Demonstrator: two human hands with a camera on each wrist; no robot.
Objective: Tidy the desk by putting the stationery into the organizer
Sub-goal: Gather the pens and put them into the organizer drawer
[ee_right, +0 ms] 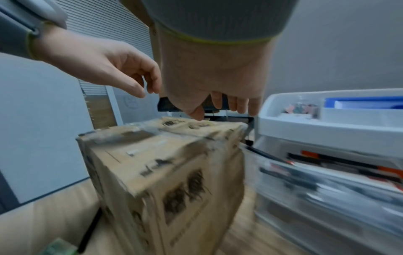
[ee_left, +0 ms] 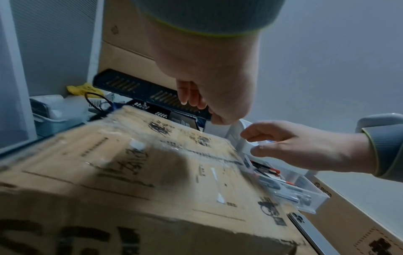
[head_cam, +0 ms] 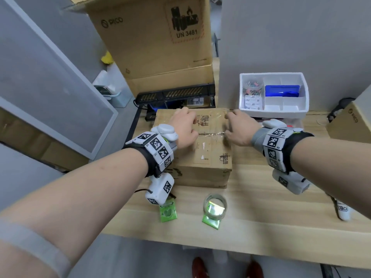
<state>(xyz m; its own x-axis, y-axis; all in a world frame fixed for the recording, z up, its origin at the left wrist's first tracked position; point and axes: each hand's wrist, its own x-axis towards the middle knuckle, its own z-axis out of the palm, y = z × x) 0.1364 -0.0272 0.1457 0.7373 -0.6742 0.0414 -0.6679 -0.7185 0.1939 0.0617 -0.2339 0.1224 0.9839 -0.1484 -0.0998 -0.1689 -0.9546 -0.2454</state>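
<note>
A taped cardboard box (head_cam: pixel 204 157) stands mid-desk. Both of my hands hover over its far half and hold nothing. My left hand (head_cam: pixel 184 125) has loosely curled fingers (ee_left: pixel 187 96) above the top. My right hand (head_cam: pixel 239 127) hangs relaxed over the right edge, its thumb (ee_right: pixel 196 113) close to the cardboard. The white organizer (head_cam: pixel 273 114) sits at the back right, with paper clips and a blue item in its top tray and pens in its clear drawers (ee_right: pixel 327 172). A clear tape roll (head_cam: pixel 215 196) and two green packets (head_cam: pixel 168 210) lie near the front edge.
A big PICO carton (head_cam: pixel 156 37) and a black rack (head_cam: pixel 176 95) stand behind the box. Another carton (head_cam: pixel 349 123) is at the far right. A phone (ee_left: pixel 305 229) lies right of the box. A white controller (head_cam: pixel 343 211) rests front right.
</note>
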